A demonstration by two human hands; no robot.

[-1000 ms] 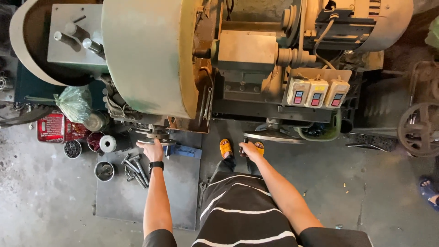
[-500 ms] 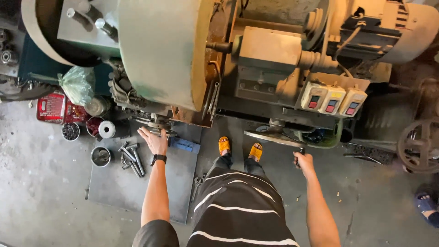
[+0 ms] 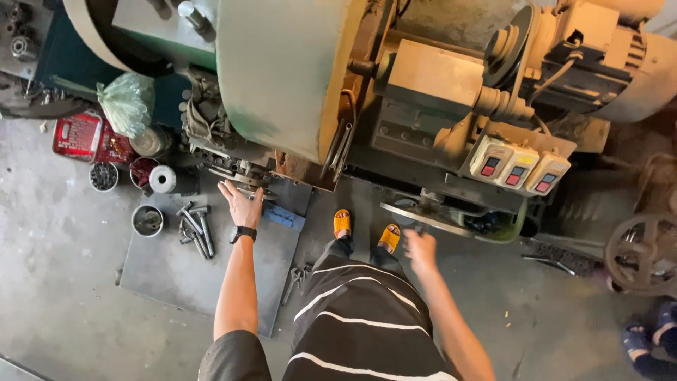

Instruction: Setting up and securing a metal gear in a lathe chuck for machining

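While left hand (image 3: 242, 204) lies flat, fingers spread and empty, on metal parts (image 3: 243, 178) at 12 o'clock, blurred right hand (image 3: 421, 248) grip unclear.

You worked in soft, even daylight; nothing was harshly lit, and the concrete floor (image 3: 63, 296) read a flat mid-grey. The pale green flywheel guard (image 3: 282, 70) caught the brightest light, without glare. Deep shadow sat under the machine body and at the right edge around the handwheel (image 3: 645, 254), where detail was lost. Your right hand (image 3: 421, 250) was smeared by motion blur, while your left hand (image 3: 242, 204) stayed sharp. The wide lens bent the lines outward toward the corners, and the frame darkened slightly there.
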